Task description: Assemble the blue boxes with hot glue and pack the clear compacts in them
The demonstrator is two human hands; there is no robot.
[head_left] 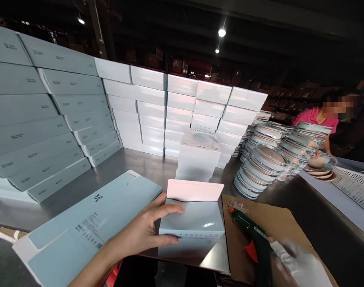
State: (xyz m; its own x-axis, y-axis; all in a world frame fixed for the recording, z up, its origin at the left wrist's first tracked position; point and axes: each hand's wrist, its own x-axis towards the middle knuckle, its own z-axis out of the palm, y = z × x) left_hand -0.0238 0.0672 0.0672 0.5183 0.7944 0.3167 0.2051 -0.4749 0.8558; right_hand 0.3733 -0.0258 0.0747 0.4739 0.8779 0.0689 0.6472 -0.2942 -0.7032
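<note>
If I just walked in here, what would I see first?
First, the big wall of white boxes stacked along the back of the metal table. Right in front, the left hand rests on a small box with its flap open, while the gloved right hand holds a dark green glue gun over a cardboard sheet. Farther right stand piles of glass lids.

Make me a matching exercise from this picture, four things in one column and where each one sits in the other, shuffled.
Things:
1. glue gun
2. small box
3. flat carton
4. stacked lids

Places:
A. under the left hand
B. lying left of the small box
C. on the cardboard sheet, at the right hand
D. far right of the table

Pairs: 1-C, 2-A, 3-B, 4-D
</note>
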